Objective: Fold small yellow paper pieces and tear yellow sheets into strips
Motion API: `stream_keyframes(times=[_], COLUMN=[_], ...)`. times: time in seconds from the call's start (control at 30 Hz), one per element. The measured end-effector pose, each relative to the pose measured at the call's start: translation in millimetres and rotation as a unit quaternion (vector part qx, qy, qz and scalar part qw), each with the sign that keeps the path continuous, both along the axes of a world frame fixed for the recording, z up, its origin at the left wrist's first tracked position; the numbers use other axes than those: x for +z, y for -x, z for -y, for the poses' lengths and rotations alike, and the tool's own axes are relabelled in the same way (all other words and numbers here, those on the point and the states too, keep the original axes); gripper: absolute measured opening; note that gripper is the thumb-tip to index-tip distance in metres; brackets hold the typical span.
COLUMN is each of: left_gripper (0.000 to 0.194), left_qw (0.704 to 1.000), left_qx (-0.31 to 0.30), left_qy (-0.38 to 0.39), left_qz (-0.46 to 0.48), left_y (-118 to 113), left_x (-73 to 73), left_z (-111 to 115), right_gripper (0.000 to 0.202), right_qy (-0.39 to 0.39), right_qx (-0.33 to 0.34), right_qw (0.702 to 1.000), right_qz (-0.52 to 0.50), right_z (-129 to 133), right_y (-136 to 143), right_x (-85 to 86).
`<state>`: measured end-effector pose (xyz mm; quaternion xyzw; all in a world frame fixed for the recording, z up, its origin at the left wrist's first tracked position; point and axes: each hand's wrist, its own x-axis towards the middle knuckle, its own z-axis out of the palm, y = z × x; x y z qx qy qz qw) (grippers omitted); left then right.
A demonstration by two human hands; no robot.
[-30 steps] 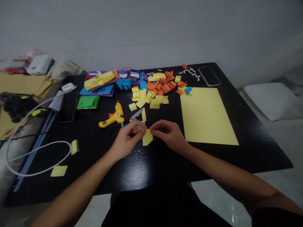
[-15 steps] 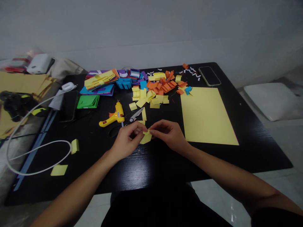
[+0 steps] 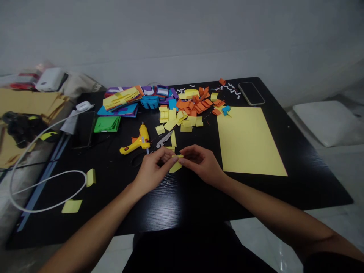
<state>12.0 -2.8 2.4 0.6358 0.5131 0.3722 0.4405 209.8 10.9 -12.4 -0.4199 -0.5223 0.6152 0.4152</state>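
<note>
Pinching noted: yellow slip [image 3: 175, 168] held in closed fingertips of left hand [image 3: 152, 170] and right hand [image 3: 205, 166], scissors [image 3: 164, 140] at 11 o'clock; bend could be skewed by uneven pressure.

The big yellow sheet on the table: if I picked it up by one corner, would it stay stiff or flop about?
The sheet looks thin and broad, so it would probably sag from one corner. It seems light for its size. Lying flat on the smooth-looking table, it would likely slide if pushed.
</note>
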Motion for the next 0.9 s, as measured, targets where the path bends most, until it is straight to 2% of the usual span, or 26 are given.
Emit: stream_keyframes(times=[0.17,0.4,0.7,0.8,0.9], left_gripper=[0.018,0.018,0.016,0.017,0.018], left_qw=[1.000,0.998,0.990,0.991,0.995], left_qx=[-0.001,-0.022,-0.062,-0.050,-0.025], left_qy=[0.002,-0.045,-0.085,-0.077,-0.062], left_qz=[0.008,-0.046,-0.091,-0.095,-0.080], left_y=[0.0,2.8,6.1,5.6,3.0], left_x=[1.2,3.5,4.5,3.5,2.0], left_z=[0.8,-0.2,-0.6,0.1,1.6], right_gripper=[0.027,0.020,0.022,0.029,0.034], right_qy=[0.034,0.012,-0.005,0.008,0.024], right_qx=[0.023,0.033,0.044,0.029,0.048], right_qw=[0.999,0.999,0.999,1.000,0.998], right_qz=[-0.020,-0.005,0.018,-0.009,-0.012], right_z=[-2.4,-2.6,-0.2,2.2,2.6], right_y=[-0.2,-1.9,-0.8,2.0,3.3], right_x=[-1.3,2.0,2.7,-0.6,-3.8])
